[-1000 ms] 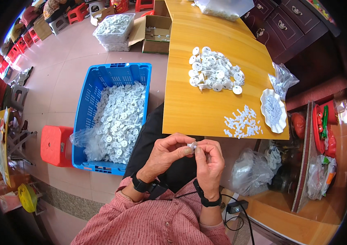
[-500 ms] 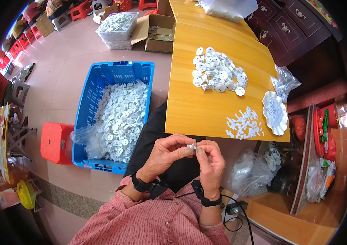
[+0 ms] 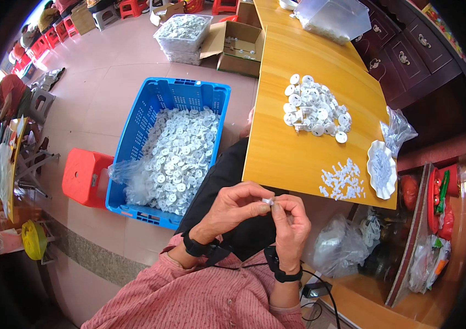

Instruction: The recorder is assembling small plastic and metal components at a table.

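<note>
In front of my body, just off the near edge of the wooden table [image 3: 276, 153], my two hands meet fingertip to fingertip. My left hand [image 3: 230, 211] and my right hand [image 3: 292, 230] both pinch a small white plastic piece [image 3: 267, 202]. My fingers cover most of it, so its exact shape is hidden. On the table nearest my right hand lies a scatter of tiny white plastic pieces [image 3: 344, 181]. A scalloped white dish [image 3: 384, 193] beside them holds more small pale pieces. Farther back is a heap of round white plastic parts with stems [image 3: 318, 109].
A blue crate [image 3: 134, 131] full of round white parts stands on the floor to my left, beside a red stool [image 3: 82, 178]. Behind are a filled clear tub [image 3: 183, 33] and an open cardboard box [image 3: 241, 49]. A clear bag [image 3: 400, 131] lies at the table's right edge.
The whole scene has shifted right and slightly down in the picture as the view turned. Both hands keep their pinch, and the white piece sits at a slightly different angle between the fingertips.
</note>
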{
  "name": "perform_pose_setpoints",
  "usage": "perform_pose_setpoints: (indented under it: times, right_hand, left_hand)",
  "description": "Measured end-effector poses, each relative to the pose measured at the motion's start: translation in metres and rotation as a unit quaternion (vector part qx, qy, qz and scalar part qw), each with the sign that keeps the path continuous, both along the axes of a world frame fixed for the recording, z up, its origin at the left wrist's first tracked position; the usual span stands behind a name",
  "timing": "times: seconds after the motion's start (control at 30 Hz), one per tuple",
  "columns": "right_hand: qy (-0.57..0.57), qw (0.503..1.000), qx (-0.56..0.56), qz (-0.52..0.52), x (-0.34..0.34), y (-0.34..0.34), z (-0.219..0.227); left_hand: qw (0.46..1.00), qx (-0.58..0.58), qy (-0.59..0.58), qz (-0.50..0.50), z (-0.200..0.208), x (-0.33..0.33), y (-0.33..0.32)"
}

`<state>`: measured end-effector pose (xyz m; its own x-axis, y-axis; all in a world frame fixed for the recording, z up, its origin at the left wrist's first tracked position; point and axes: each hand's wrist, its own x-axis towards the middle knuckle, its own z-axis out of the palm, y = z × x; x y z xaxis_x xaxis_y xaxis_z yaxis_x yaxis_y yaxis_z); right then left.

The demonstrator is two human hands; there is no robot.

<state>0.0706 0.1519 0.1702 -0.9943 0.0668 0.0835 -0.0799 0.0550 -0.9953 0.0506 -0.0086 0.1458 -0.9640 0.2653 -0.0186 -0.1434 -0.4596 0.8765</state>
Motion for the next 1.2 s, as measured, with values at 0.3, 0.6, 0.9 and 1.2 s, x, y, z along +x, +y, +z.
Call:
perform_pose_setpoints:
  times: [0.3, 0.6, 0.9, 1.2]
  right_hand:
    - [0.037, 0.99, 0.111, -0.072, -0.002, 0.009, -0.01]
    - [0.032, 0.982, 0.136, -0.128, -0.001, 0.034, -0.015]
    - [0.051, 0.963, 0.184, -0.192, -0.001, 0.047, -0.016]
    - [0.108, 0.903, 0.352, -0.223, -0.004, 0.059, -0.016]
  left_hand:
    - [0.954, -0.078, -0.068, 0.282, -0.023, -0.018, -0.062]
    - [0.885, -0.172, -0.129, 0.413, -0.092, -0.026, -0.107]
    - [0.864, -0.306, 0.22, 0.335, 0.011, -0.081, -0.006]
    - [0.758, -0.468, 0.374, 0.257, 0.033, -0.133, 0.049]
